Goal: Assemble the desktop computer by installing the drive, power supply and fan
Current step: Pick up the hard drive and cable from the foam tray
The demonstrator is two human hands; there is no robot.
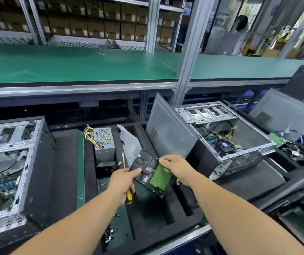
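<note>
— Black foam tray, slotted, lay under the drive?
— Yes; both hands held it above, beside the open grey case.
— Fingers?
— Left hand pinched its edge while clutching a screwdriver; right hand gripped its green-board corner.

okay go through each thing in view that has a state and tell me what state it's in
Black hard drive with green circuit board: held in the air by both hands, board side up.
Yellow-handled screwdriver: gripped in left hand.
Grey metal power supply: not installed.
Open grey computer case: side panel off.
</note>
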